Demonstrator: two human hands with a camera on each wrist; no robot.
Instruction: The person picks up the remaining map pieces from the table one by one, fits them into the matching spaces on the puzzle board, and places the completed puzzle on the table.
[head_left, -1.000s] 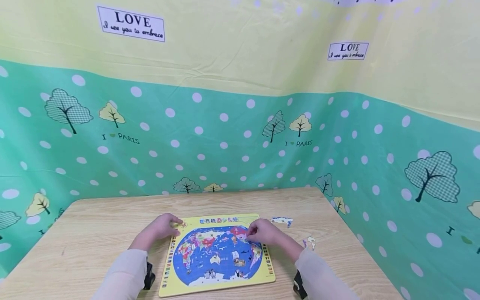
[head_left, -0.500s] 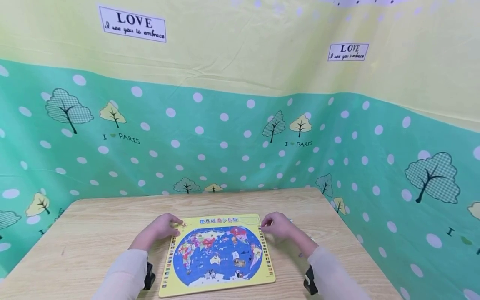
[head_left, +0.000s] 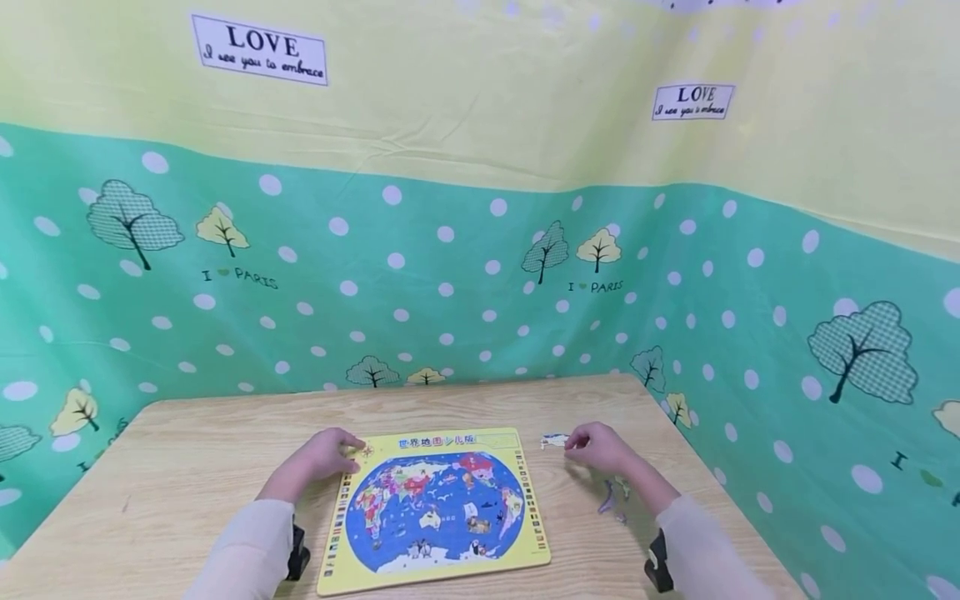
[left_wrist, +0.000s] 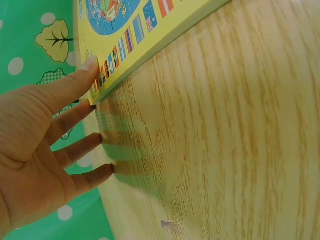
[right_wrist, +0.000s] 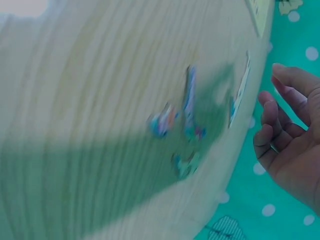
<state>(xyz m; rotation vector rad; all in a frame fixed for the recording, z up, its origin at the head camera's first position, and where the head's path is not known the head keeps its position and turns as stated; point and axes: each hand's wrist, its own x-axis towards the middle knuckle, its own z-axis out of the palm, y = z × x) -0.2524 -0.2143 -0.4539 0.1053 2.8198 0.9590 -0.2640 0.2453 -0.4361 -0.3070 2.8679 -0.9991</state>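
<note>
A yellow-bordered world map puzzle board (head_left: 435, 579) lies on the table. At its far left corner, my left hand (head_left: 330, 452) rests with the thumb on top and the index finger at the edge; the other fingers are spread in the left wrist view. My right hand (head_left: 603, 450), loosely curled, hovers by a white and blue puzzle piece (head_left: 553, 439) to the right of the board. In the right wrist view this hand (right_wrist: 295, 120) holds nothing. Closer in lie a long purple piece (right_wrist: 190, 102), a small colourful piece (right_wrist: 163, 121) and a greenish piece (right_wrist: 186, 165).
The wooden table (head_left: 187, 483) extends on both sides of the board. A green and yellow patterned curtain (head_left: 420, 275) hangs behind it and along the right side.
My right hand has moved from over the map, across the board's right edge, to the white and blue puzzle piece. My left hand has stayed at the corner.
</note>
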